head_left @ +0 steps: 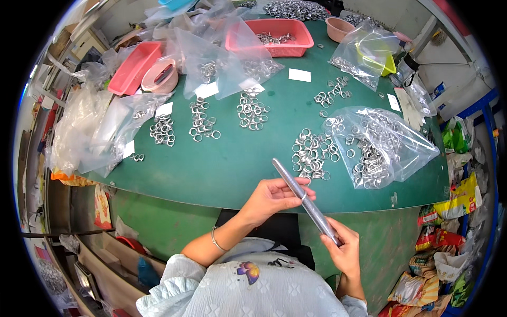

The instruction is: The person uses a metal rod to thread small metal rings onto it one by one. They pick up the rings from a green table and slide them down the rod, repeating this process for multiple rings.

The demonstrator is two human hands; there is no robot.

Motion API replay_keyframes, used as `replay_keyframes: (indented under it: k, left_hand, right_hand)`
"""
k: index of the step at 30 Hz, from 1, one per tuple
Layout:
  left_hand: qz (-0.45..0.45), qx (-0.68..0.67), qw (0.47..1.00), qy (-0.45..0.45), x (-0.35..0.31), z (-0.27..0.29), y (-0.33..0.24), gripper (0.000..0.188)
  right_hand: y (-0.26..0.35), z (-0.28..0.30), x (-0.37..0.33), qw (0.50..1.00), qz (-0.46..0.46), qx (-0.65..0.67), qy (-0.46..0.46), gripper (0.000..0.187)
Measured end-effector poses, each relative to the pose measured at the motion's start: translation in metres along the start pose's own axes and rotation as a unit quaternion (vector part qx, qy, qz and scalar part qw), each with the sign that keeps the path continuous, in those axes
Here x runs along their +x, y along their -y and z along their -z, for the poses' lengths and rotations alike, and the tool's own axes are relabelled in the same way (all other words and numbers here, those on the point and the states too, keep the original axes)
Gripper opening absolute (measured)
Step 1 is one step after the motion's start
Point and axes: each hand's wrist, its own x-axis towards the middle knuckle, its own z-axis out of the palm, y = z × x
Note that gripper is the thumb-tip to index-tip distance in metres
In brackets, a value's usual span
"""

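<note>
Grey metal, one tapered rod (316, 214): tilted across the near edge of the table, slim end up and to the left, a bright ring (303, 197) about its middle.

Right hand (344, 245), one: closed around the rod's lower, thicker end.

Left hand (268, 199), one: half curled, thumb on the near side and fingers reaching behind, lightly closed about the rod beside the ring (a bangle (214, 239) sits on this wrist).

Green tabletop (227, 164), one, bearing the following:
– a large loose heap of silver rings (311, 153), just beyond the rod's upper end;
– a clear plastic bag (409, 145), right of that heap and touching it, filled with more rings;
– a row of smaller ring clusters (253, 111) to the left, most with white cards (206, 90) beside them;
– a scattered ring group (332, 92) farther back on the right;
– a pink basket (269, 50) at the back, some rings inside;
– a second pink tray (128, 78) at the left, next to a round tub (160, 84).
</note>
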Motion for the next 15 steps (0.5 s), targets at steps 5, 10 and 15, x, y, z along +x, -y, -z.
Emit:
replay_keyframes:
  k: [5,10,15]
  left_hand:
    - [0.019,0.009,1.000,-0.004,-0.004,-0.007,-0.007,0.048]
    - [0.007,-0.035,0.999,0.033,-0.007,-0.004,-0.003,0.046]
    - [0.022,-0.061,0.997,0.048,-0.011,-0.001,-0.003,0.043]
  right_hand:
    - [0.010,0.003,-0.001,0.996,-0.048,0.061,0.043,0.037]
    - [0.010,0.004,-0.001,0.989,-0.032,0.128,0.072,0.037]
    - [0.015,0.009,-0.003,0.973,-0.072,0.197,0.098,0.037]
